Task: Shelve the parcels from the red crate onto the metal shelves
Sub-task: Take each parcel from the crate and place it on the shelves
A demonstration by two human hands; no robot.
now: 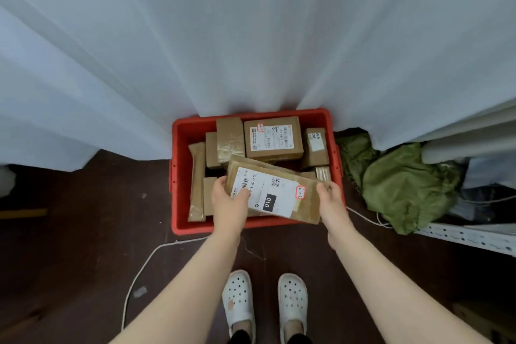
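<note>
White shoes stand on the dark floor. Just past them, the left hand and right hand each grip one end of a flat brown parcel with a white label, low over the red crate's near side. Many more parcels lie inside, so I think most work is left. A metal shelf shows at the right.

Soft, diffuse light is falling from above, brightening the white curtain close to overexposure while the dark floor is lying dim. Faint shadows are pooling inside the red crate and under the curtain hem. At centre, the parcel is showing large label print sharply, though fine print is blurring. Wide-angle distortion is stretching the frame edges, where the metal shelf is appearing bowed and soft.
</note>
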